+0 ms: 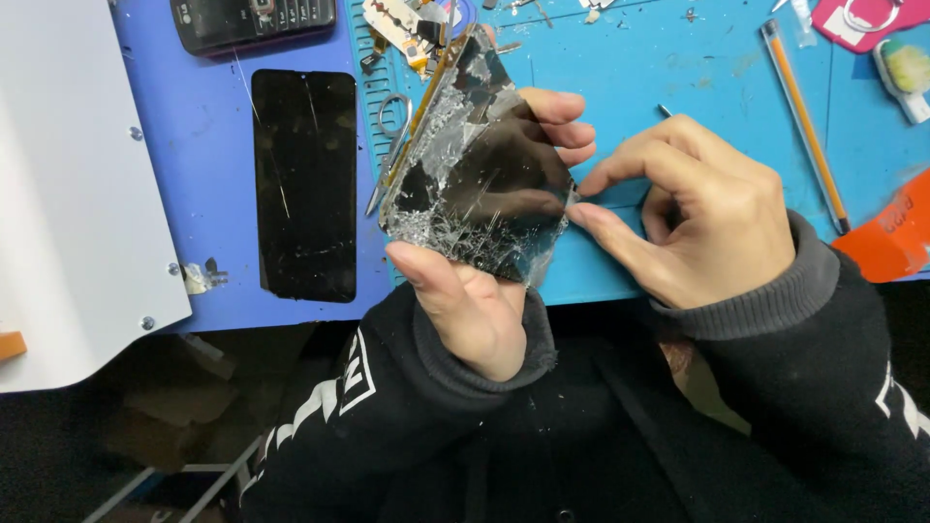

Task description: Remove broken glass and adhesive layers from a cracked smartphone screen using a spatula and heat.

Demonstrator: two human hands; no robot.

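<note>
Two hands are in view, both in black sleeves. The left hand (pixel 484 310) holds one shattered phone screen (pixel 480 179) upright above the near edge of the blue mat (pixel 678 58): thumb on the lower edge of the glass, fingers wrapped around the far side with their tips showing at the right edge. The right hand (pixel 693 208) pinches thumb and forefinger together at the lower right edge of the same screen; whether a fragment sits between the fingertips cannot be told.

The screen is tilted, top corner leaning away. Cracks are densest along the bottom edge and the upper left side.

Item count:
- One intact black glass panel (pixel 305 184), lying flat on the purple pad (pixel 208 145), well apart from the hands on the left.
- One dark keypad phone (pixel 252 19) at the top edge of the pad.
- One pair of small scissors (pixel 389 145), partly hidden behind the broken screen.
- One orange pencil-shaped tool (pixel 804 121), lying diagonally on the mat to the right.
- One orange object (pixel 891 237) at the right edge.
- One white panel (pixel 68 184) along the left side.

Open mat surface lies beyond the right hand, between it and the orange tool. The near edge of the work surface runs directly under both wrists.
</note>
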